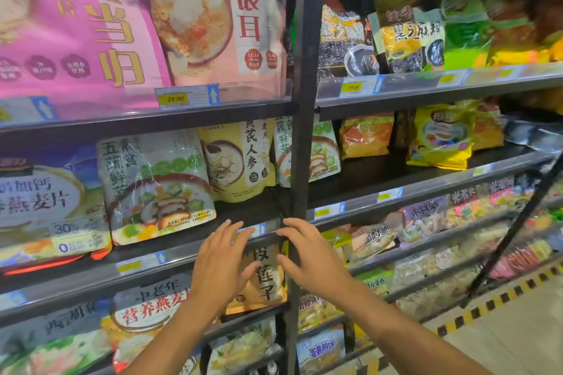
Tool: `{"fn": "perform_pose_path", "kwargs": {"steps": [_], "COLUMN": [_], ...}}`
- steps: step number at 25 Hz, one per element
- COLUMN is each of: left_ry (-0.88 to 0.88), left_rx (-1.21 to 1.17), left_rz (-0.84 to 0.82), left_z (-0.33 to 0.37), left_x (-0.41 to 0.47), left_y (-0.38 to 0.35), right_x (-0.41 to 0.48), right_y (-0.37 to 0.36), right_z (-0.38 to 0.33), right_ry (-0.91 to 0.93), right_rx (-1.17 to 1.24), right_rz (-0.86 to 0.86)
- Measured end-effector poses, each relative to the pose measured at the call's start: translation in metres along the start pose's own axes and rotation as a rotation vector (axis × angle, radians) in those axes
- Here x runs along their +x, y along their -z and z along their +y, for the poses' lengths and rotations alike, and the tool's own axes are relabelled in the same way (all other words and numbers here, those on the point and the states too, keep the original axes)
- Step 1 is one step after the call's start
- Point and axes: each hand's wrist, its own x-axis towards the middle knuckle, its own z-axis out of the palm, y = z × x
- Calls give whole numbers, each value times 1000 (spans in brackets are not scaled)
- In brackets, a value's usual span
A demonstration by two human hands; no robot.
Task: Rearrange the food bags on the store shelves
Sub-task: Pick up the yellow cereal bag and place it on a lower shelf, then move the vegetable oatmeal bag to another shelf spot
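Low at the middle of the dark metal shelves (pixel 91 280), by the black upright post (pixel 300 161), I see my left hand (pixel 222 265) and right hand (pixel 313 259) side by side, fingers (pixel 222 231) spread wide and holding nothing. Behind and between them, on the lower shelf, stands the orange-and-cream food bag with black characters (pixel 266 280). A green-and-white plastic vegetable bag (pixel 155 186) and a yellow porridge bag (pixel 237 161) sit one shelf above.

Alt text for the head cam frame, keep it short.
The left hand and right hand are open, fingers spread, in front of an orange-and-white food bag and the grey metal shelf rail above it. On that shelf stand a white-and-green vegetable-print bag and a yellow pouch.
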Motion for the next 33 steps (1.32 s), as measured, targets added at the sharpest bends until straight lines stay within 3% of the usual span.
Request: {"fn": "perform_pose_path", "kwargs": {"steps": [9,18,23,28,33], "left_ry": [-116,-51,101,448,772], "left_rx": [-147,-332,-459,-496,-704], "left_rz": [50,69,75,-72,-121], "left_z": [150,229,229,208,180], "left_x": [0,77,140,186,237], "left_y": [-2,-30,-51,-53,-69], "right_x": [-98,-81,-32,31,112], "right_y": [89,134,140,142,116], "right_z": [116,206,251,274,283], "right_ry": [-153,-243,-242,-229,-258], "right_rx": [-231,-321,-269,-182,-45], "right_rz": [172,192,191,176,-27]}}
